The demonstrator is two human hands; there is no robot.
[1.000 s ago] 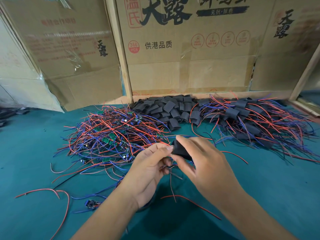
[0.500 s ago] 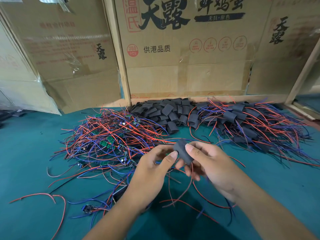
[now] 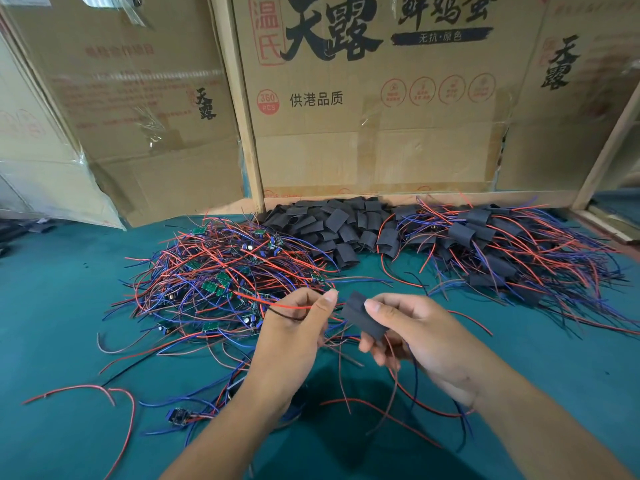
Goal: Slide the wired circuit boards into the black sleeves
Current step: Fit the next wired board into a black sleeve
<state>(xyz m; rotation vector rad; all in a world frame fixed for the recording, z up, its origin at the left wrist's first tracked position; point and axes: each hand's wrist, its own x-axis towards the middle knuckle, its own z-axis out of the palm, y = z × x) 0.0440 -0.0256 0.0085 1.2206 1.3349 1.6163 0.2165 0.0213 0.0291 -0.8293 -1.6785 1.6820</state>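
1. Holding one black sleeve (image 3: 362, 315) between thumb and fingers, the right hand (image 3: 420, 336) keeps it above the bench (image 3: 59, 306), near its front edge; wires hang below it, so a board seems to be inside.
2. The left hand (image 3: 294, 336) has its grip closed on a red wire (image 3: 289, 306) just beside this sleeve.
3. Finished sleeved boards (image 3: 502, 244) lie toward the back right corner.
4. Many bare boards (image 3: 214, 271) wait at the left, with empty sleeves (image 3: 329, 226) at the back edge, so I judge much work is left.
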